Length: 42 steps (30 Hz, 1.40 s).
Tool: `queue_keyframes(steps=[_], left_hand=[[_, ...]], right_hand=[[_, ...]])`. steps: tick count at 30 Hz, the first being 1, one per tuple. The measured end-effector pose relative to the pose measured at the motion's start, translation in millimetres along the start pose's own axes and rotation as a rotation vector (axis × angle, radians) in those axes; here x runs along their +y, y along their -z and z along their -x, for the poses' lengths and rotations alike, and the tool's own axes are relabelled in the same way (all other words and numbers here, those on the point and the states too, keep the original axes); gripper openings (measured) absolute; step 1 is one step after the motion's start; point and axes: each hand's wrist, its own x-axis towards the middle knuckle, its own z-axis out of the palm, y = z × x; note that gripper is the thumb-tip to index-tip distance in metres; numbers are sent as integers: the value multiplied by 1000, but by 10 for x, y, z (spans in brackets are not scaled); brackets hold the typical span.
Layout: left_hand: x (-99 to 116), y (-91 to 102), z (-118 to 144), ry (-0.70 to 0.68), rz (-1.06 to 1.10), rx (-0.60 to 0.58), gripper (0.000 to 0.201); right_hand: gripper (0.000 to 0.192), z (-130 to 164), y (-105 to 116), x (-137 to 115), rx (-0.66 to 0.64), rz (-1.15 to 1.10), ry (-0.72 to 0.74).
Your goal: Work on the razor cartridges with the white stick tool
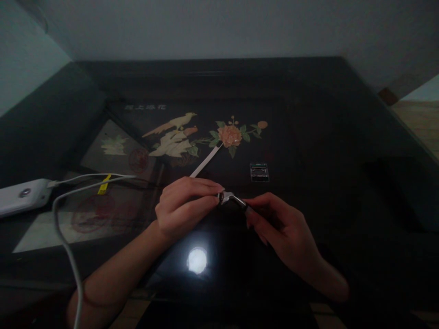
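Step in hand, as judged: fine two-handed work at one small part. Your left hand (187, 203) pinches a small dark-and-silver piece (221, 197) at its fingertips, just above the table's middle. Your right hand (284, 224) pinches a slim, bent, silver metal tool (240, 201), its broad tip at the piece; whether they touch or join, cannot tell. A pale, flat, narrow strip (206, 161) extends from behind your left hand; its hidden end cannot be traced.

Next move, as judged: calls for a steady left pinch and small right-wrist corrections; the light is dim.

Edges: the glossy black tabletop (318, 137) has its far edge well apart from your hands; your forearms reach in over the near edge. Small clear rectangular case (259, 172) lies near, beyond your right fingers: lift over it. White cable (63, 240) passes in front of your left forearm; snag risk leftward.
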Motion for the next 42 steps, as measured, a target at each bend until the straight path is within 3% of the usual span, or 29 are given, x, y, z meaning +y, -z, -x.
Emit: queue_keyframes(steps=[11,25,38,42], left_hand=[[26,41,-5,99,11,-25,9],[91,68,-150,79,-13,-9,6],[156,83,-157,146,-65,-93,6],[103,41,-139,43,-88,-78,8]], right_hand=[[10,27,-11,-49,18,20,33],[11,68,-9,-31,19,156,97],[10,82,4,-25,-7,133,62],[11,87,-15,-6,-13,107,26]])
